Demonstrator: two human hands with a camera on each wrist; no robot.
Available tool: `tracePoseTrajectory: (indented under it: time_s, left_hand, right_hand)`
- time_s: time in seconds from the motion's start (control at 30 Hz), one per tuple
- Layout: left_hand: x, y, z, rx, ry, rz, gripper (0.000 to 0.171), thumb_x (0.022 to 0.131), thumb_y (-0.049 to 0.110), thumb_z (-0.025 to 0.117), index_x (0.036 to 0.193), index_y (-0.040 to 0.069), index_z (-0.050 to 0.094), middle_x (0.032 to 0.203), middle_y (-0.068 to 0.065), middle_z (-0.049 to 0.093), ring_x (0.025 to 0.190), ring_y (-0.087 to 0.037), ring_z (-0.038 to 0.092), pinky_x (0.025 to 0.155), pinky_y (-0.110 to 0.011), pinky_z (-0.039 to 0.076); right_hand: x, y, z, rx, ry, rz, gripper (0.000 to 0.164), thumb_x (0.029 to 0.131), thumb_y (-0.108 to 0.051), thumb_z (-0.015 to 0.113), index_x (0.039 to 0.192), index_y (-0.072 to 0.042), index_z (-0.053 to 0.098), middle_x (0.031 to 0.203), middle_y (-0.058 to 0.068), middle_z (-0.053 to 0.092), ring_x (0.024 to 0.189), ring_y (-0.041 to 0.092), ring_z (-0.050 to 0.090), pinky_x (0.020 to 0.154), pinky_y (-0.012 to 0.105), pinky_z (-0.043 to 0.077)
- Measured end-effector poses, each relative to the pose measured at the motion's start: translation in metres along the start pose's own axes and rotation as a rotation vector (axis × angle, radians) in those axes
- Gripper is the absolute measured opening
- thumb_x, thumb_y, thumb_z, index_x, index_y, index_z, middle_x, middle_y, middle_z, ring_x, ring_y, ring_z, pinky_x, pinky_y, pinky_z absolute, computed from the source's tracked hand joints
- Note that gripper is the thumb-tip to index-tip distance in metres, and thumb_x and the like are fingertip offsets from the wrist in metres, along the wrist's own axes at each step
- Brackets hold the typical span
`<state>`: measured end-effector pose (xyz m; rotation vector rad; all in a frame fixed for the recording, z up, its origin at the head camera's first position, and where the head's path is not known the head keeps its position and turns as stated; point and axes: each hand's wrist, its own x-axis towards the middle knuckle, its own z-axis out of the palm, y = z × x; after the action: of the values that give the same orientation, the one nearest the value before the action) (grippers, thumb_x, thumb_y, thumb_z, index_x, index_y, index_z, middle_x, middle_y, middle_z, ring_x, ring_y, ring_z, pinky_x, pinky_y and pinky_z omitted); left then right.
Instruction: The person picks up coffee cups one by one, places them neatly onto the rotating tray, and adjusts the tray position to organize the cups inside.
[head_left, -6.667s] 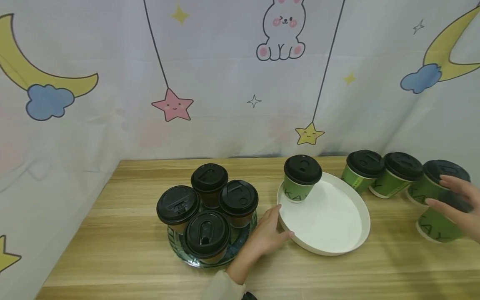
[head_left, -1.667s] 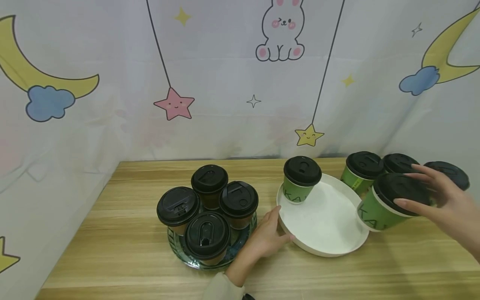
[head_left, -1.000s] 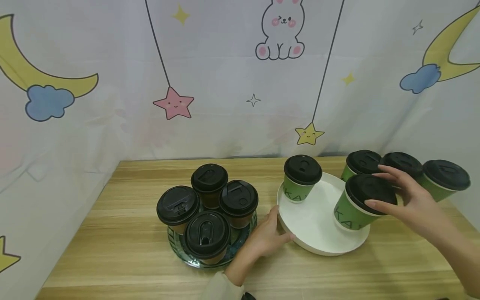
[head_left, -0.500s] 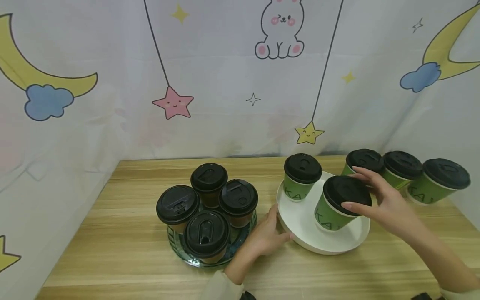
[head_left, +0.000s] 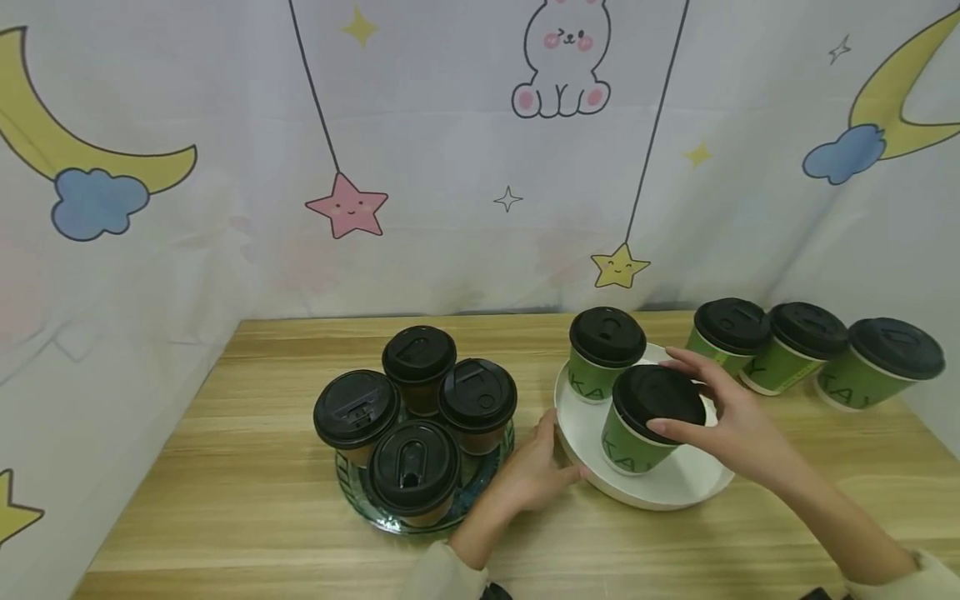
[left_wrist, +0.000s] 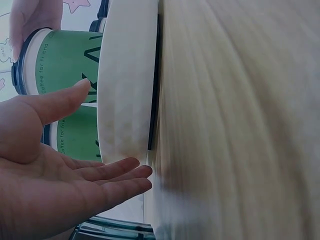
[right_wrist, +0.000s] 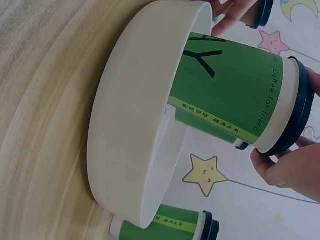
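Observation:
My right hand point(head_left: 731, 421) grips a green paper coffee cup point(head_left: 630, 442) by its black lid, thumb in front and fingers behind. The cup stands over the front part of a round white tray point(head_left: 697, 475); in the right wrist view its base is hidden behind the tray's wall point(right_wrist: 135, 110). Another green lidded cup point(head_left: 592, 375) stands at the tray's back left. My left hand point(head_left: 536, 471) rests at the tray's left rim with fingers extended. In the left wrist view the fingertips point(left_wrist: 132, 165) lie right at the tray's wall, the thumb apart from them.
Left of the tray, a dark glass plate point(head_left: 360, 504) bears several brown cups point(head_left: 412, 471) with black lids, close beside my left forearm. Three green cups point(head_left: 877, 367) stand in a row at the back right. A printed cloth point(head_left: 450, 267) hangs behind the wooden table point(head_left: 225, 500).
My right hand has taken the front green cup from the right side, carried it left over the tray and lowered it toward the tray's front. The left hand has stayed at the rim.

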<state>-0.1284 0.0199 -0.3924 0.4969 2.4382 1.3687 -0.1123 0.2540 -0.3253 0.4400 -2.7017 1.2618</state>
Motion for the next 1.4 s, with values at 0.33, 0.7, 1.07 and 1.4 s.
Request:
tracePoseTrajectory:
  time_s: [0.33, 0.7, 1.07, 1.4]
  left_hand:
    - [0.000, -0.002, 0.000, 0.014, 0.005, 0.012, 0.081, 0.082, 0.023, 0.069, 0.142, -0.003, 0.021, 0.137, -0.026, 0.034, 0.126, -0.037, 0.033, 0.099, -0.048, 0.031]
    - [-0.002, 0.000, -0.001, 0.035, 0.002, 0.013, 0.078, 0.083, 0.023, 0.068, 0.141, -0.004, 0.022, 0.135, -0.026, 0.037, 0.124, -0.037, 0.036, 0.098, -0.047, 0.034]
    - [-0.004, 0.002, -0.002, 0.053, 0.002, 0.033, 0.080, 0.082, 0.026, 0.069, 0.140, -0.004, 0.023, 0.132, -0.024, 0.041, 0.122, -0.036, 0.039, 0.097, -0.046, 0.035]
    - [-0.002, 0.002, -0.002, 0.043, -0.006, -0.001, 0.081, 0.083, 0.026, 0.068, 0.141, -0.005, 0.020, 0.135, -0.026, 0.037, 0.125, -0.036, 0.036, 0.098, -0.047, 0.033]
  right_hand:
    - [0.004, -0.008, 0.012, -0.052, 0.022, -0.045, 0.078, 0.074, -0.018, 0.077, 0.139, -0.013, 0.036, 0.125, 0.010, 0.051, 0.115, 0.017, 0.044, 0.090, 0.008, 0.029]
    - [0.009, -0.009, 0.023, -0.032, 0.063, -0.125, 0.076, 0.070, -0.011, 0.079, 0.135, -0.008, 0.041, 0.121, 0.009, 0.054, 0.114, 0.005, 0.042, 0.089, 0.008, 0.030]
    - [0.012, -0.014, 0.029, -0.049, 0.059, -0.132, 0.077, 0.071, -0.012, 0.079, 0.137, -0.010, 0.039, 0.123, 0.009, 0.053, 0.116, 0.020, 0.043, 0.091, 0.016, 0.033]
    - [0.013, -0.017, 0.032, -0.064, 0.045, -0.115, 0.078, 0.071, -0.015, 0.079, 0.138, -0.011, 0.038, 0.124, 0.010, 0.052, 0.117, 0.027, 0.043, 0.092, 0.042, 0.036]
